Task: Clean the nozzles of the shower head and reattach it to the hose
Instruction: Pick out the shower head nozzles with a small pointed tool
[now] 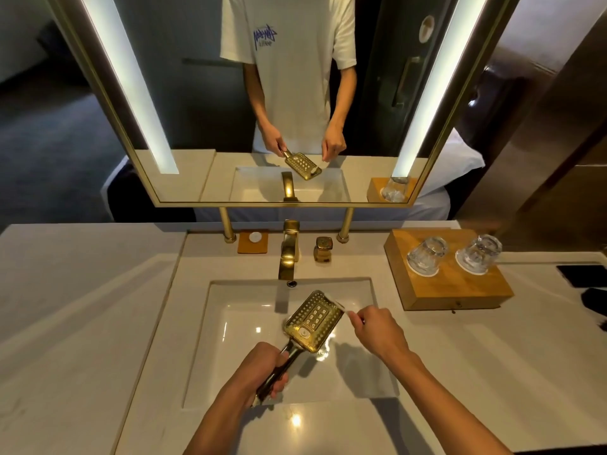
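From the head camera, a person stands at a pale stone counter (98, 323) with a white, shiny, square sink (249, 326) cut into it. The left hand (262, 369) is wrapped tight around the shiny metal handle of the shower head (313, 320), at about 6 o'clock in the sink. The shower head is gold, flat and shaped like a rectangle with round corners, and its face is full of small round holes, with a darker panel of bigger nozzles in the middle and a white button near the handle. It is held over the sink, face up, tilted toward 1 o'clock. The right hand (377, 330) pinches a small white brush-like tool (345, 308) against the top right edge of the shower head; what the tool is cannot be told for sure. At 12 o'clock stands a gold, boxy faucet (289, 254) with a square gold knob (323, 249) beside it. At 2 o'clock a wooden block (460, 290) holds two clear, bumpy glasses (427, 256) upside down. The gold-framed mirror (279, 201) shows a white T-shirt with blue writing too blurry to read.
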{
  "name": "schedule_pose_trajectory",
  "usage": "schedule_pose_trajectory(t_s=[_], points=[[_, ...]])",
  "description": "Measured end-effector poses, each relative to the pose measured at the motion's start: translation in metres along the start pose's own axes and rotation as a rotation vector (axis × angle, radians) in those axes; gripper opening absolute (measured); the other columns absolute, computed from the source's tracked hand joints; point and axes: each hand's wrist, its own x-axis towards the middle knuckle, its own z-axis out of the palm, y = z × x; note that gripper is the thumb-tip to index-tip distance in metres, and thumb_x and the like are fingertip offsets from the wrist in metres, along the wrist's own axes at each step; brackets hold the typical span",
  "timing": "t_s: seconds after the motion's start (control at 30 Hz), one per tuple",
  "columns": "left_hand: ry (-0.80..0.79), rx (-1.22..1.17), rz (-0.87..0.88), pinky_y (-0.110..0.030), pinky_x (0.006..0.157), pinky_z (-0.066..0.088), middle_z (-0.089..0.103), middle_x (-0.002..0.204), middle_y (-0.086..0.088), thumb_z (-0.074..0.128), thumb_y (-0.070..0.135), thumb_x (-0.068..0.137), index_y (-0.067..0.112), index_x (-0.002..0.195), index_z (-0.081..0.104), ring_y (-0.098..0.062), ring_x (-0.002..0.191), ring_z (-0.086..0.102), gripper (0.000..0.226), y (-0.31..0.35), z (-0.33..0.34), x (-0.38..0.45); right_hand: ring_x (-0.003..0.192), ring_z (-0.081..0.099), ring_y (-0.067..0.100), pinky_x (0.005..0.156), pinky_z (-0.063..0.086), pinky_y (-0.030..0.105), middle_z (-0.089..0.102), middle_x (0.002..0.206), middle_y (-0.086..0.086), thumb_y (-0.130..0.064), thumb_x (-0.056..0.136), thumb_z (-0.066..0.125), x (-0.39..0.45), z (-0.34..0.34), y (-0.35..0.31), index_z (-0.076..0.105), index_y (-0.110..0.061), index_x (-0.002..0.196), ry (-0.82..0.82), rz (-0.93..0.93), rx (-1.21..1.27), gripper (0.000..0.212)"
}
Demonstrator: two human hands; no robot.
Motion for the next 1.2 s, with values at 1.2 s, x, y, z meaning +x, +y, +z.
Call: schedule_pose_trajectory(t_s=[1.2], points=[[0.259,-0.107,-0.034,-0.023,0.04,0.039,0.06,0.057,-0.014,0.047,0.013,0.099,-0.004,0.083,0.063,-0.021,0.039,0.049,0.028,-0.004,0.056,0.019,0.079,0.063,0.026,0.062,0.041,0.026,0.068,0.101,0.014,-0.018,0.095,0.044,0.017,0.026,-0.066,0.066,-0.005,0.101,-0.045,0.197,0.135,0.026]])
